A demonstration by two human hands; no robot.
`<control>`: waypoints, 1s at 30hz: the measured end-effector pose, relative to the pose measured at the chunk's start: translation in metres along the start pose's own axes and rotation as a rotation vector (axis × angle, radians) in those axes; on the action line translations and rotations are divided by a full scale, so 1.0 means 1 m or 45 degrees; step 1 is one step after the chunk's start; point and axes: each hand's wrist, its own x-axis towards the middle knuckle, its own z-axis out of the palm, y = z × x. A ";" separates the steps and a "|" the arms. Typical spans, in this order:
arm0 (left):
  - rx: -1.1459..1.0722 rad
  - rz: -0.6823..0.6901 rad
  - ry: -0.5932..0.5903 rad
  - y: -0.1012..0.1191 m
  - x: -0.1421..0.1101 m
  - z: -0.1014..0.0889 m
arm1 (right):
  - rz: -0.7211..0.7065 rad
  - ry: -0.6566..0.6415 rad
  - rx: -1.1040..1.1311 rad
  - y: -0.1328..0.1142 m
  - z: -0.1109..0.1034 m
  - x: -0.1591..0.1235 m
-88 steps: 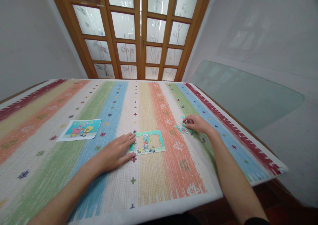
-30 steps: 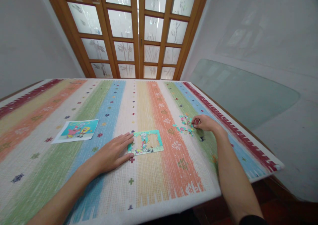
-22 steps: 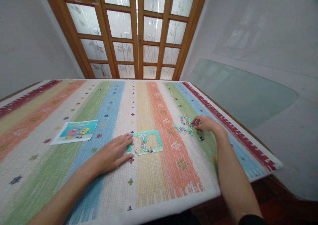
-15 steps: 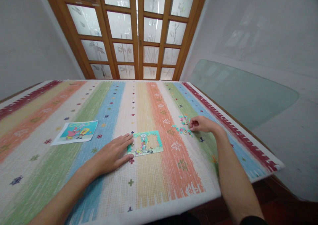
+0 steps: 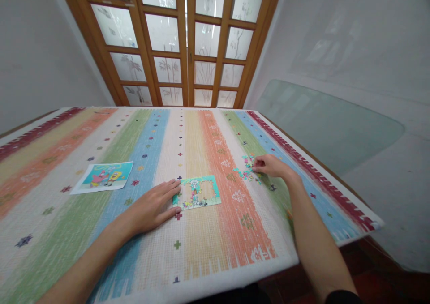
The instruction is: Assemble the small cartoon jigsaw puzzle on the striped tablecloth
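A partly assembled jigsaw puzzle [image 5: 195, 201] lies flat on the striped tablecloth, a character in its middle and gaps on either side of it. My left hand [image 5: 157, 205] rests flat at its left edge, fingers stretched out, fingertips touching the border. Farther right, my right hand [image 5: 268, 166] is at the loose puzzle pieces [image 5: 245, 173], thumb and forefinger pinched together at their near right side. Whatever is between those fingertips is too small to make out.
A printed picture sheet [image 5: 106, 177] with cartoon characters lies left of my left hand. The tablecloth [image 5: 198, 259] covers the table. Wooden doors [image 5: 186, 71] with glass panes stand beyond it, and a glass sheet [image 5: 325, 125] leans on the right wall.
My right hand has shifted slightly left and away from me over the loose pieces, some of which look rearranged. My left hand stays at the puzzle's edge.
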 end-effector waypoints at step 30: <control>-0.037 -0.007 0.005 -0.001 0.000 0.001 | -0.056 -0.422 0.194 0.013 -0.006 -0.012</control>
